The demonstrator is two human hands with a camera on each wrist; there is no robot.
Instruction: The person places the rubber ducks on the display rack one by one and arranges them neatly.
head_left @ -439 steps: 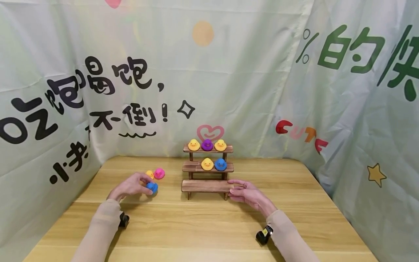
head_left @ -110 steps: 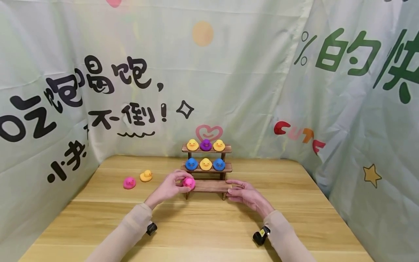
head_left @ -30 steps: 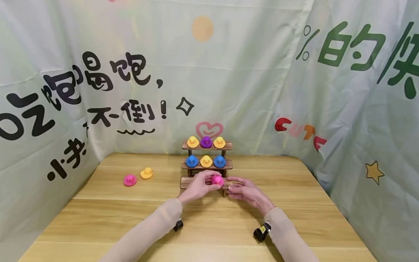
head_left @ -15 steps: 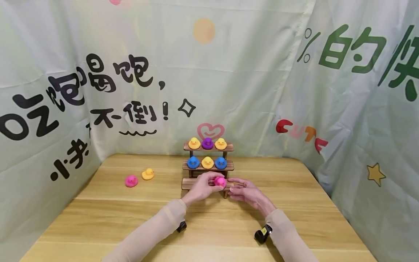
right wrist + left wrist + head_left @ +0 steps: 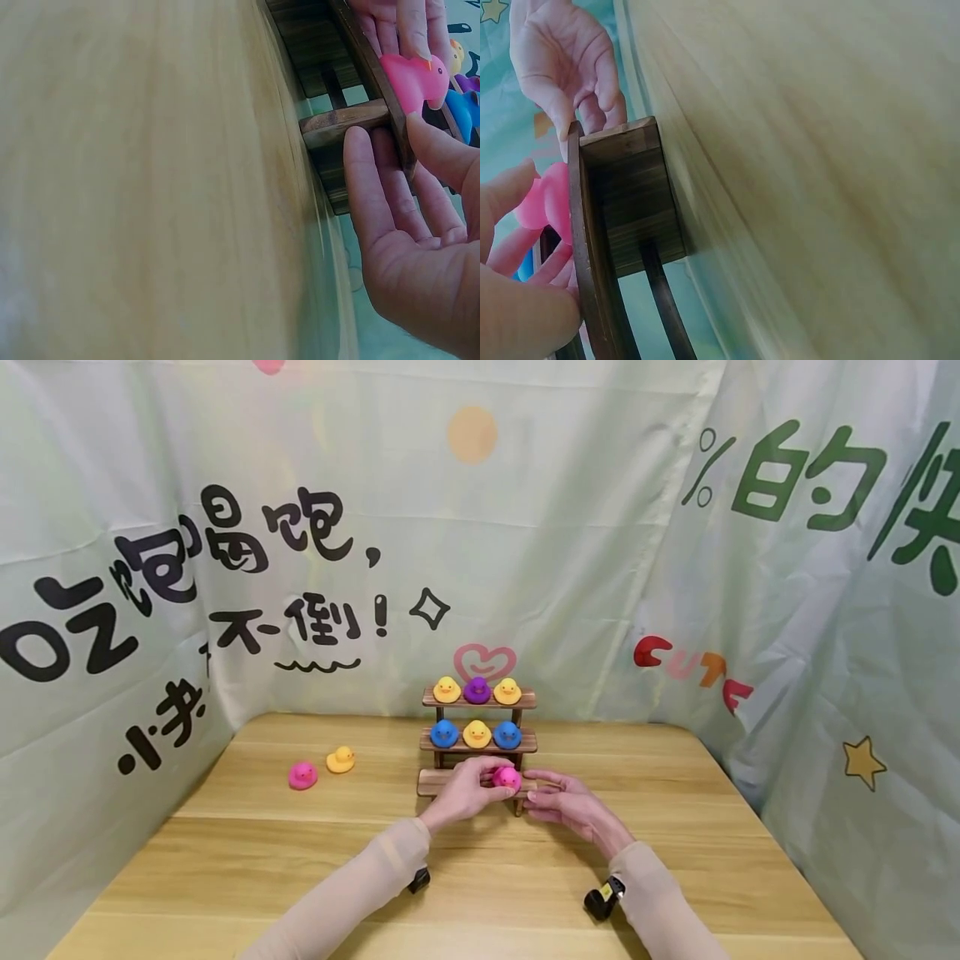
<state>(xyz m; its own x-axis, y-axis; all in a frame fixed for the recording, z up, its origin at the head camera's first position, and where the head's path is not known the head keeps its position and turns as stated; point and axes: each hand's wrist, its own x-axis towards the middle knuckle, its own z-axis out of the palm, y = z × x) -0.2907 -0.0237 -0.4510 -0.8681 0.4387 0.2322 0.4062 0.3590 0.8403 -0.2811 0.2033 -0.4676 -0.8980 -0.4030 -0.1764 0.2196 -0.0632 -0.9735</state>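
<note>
My left hand point(image 5: 468, 789) pinches a pink rubber duck point(image 5: 507, 778) at the right end of the bottom step of a three-step wooden display stand point(image 5: 435, 782). In the left wrist view the duck point(image 5: 546, 202) sits against the step's top, thumb and fingers on either side of it. My right hand point(image 5: 573, 806) holds the stand's right end. The right wrist view shows its thumb at the step's edge and its fingers point(image 5: 364, 161) against the leg. A blue duck point(image 5: 444, 734), a yellow duck point(image 5: 477, 735) and another blue duck point(image 5: 507, 735) line the middle step.
On the top step sit a yellow duck point(image 5: 447, 690), a purple duck point(image 5: 477, 691) and another yellow duck point(image 5: 507, 692). Another pink duck point(image 5: 303, 775) and a yellow duck point(image 5: 341, 760) lie on the wooden table point(image 5: 225, 877) at left. Printed cloth point(image 5: 570, 568) hangs behind.
The blue duck once in my left hand now fills the middle step's left spot. Since then my left hand has brought a pink duck from the bottom step's left end to its right end.
</note>
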